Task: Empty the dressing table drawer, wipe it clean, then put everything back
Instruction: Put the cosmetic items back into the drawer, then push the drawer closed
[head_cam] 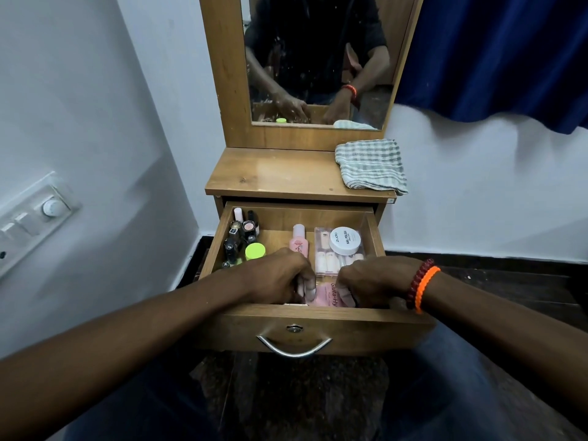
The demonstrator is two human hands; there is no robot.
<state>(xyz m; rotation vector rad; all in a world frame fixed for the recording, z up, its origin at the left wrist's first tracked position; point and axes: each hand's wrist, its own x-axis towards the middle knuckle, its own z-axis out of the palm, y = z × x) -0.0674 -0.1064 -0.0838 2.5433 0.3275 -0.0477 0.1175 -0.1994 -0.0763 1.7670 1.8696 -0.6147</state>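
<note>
Inside the open drawer [369, 230], bottles fill the left corner; the hands, left [280, 276] and right [370, 281], together grip a pink packet [326, 296] at the front. Emptying seems barely begun; next, lift it onto the counter [273, 176].

Drawer [296, 316] pulled out below tabletop [273, 176], cloth [370, 163] on tabletop's right end, small bottles [237, 240] in drawer's left rear, nail box [334, 253] right rear, jar [345, 240] on box, both hands at drawer's front
</note>
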